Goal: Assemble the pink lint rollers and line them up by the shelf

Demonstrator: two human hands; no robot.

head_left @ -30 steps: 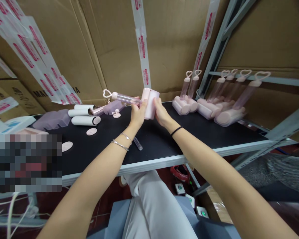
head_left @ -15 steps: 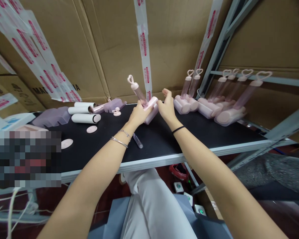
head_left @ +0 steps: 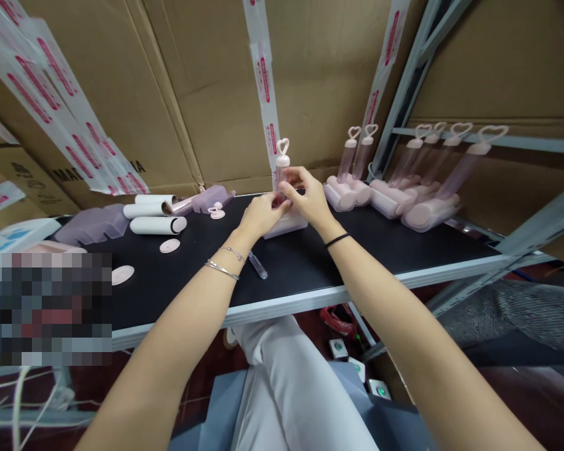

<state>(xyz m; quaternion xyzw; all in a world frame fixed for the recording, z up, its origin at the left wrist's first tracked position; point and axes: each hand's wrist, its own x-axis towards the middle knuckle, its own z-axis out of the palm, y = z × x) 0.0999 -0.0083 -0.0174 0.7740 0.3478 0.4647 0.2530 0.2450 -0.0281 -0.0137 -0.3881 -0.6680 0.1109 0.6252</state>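
Observation:
A pale pink cylinder body (head_left: pixel 289 225) rests on the black tabletop in the middle, with a clear bubble-wand-like tube (head_left: pixel 282 175) standing upright from it. The tube has a pink cap with a heart-shaped loop (head_left: pixel 282 150). My left hand (head_left: pixel 259 216) is closed around the tube's base, where it meets the body. Higher up, my right hand (head_left: pixel 310 197) grips the tube just below the cap between thumb and fingers. Both hands partly hide the tube and the body. A small clear screwdriver-like piece (head_left: pixel 258 265) lies in front of my left hand.
Several finished-looking pink bodies with heart-topped tubes (head_left: pixel 341 193) stand at the right. White cylinders (head_left: pixel 153 225), lilac holders (head_left: pixel 94 224) and flat pink discs (head_left: pixel 170 245) lie to the left. Cardboard boxes (head_left: pixel 207 94) back the table; a metal rack post (head_left: pixel 407 75) rises at right.
The tube has gone from leaning left to upright, and its body now lies flatter on the table. My right hand has moved left from beside the body onto the tube.

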